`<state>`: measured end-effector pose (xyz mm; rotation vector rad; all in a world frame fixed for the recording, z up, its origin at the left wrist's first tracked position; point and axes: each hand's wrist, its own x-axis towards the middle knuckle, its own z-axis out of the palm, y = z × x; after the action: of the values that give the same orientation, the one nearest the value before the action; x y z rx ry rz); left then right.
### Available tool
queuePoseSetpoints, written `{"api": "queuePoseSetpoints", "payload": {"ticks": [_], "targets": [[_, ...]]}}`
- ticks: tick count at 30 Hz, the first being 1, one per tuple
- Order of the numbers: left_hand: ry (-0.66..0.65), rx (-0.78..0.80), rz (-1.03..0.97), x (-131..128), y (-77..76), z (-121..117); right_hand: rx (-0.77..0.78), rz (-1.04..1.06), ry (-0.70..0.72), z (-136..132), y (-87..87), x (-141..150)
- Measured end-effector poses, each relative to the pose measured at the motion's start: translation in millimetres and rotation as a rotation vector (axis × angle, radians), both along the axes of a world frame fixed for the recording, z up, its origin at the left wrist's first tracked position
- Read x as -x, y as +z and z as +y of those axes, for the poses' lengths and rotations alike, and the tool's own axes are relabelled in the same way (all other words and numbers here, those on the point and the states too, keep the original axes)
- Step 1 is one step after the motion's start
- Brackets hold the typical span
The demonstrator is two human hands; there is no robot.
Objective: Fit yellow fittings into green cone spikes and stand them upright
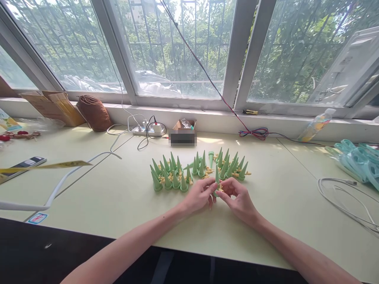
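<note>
Between my two hands, a green plastic watering spike [217, 176] stands point up, just above or on the table. My left hand [203, 193] is closed round its lower left side. From the other side, my right hand [239, 196] pinches a small yellow valve [220, 188] at the spike's base; whether the valve sits fully in it I cannot tell. Beyond my left hand is a group of upright green spikes [168, 180], some with yellow valves. Another group [229, 167] stands behind my right hand. Loose yellow valves [208, 172] lie between the groups, near one cap-up spike [211, 157].
A small open box [184, 136] and a power strip [148, 128] with cables lie by the window sill. At right are a coiled white cable [337, 197], teal plastic pieces [355, 157] and a bottle [316, 125]. A phone [25, 167] and white strap [56, 189] are left.
</note>
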<state>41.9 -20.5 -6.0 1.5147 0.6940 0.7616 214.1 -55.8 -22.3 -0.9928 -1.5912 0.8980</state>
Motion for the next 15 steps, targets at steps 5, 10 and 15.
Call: {"api": "queuePoseSetpoints", "payload": {"ticks": [5,10,15], "targets": [[-0.030,0.032,-0.016,1.6,-3.7,0.8,0.006,-0.005,0.021,-1.2,2.3,0.7],[-0.055,0.064,-0.050,2.0,-8.2,2.7,-0.002,-0.022,0.042,-0.7,2.4,-0.1],[-0.066,0.111,-0.036,2.6,-10.0,4.1,-0.006,-0.042,0.062,-0.3,1.9,-0.6]]}}
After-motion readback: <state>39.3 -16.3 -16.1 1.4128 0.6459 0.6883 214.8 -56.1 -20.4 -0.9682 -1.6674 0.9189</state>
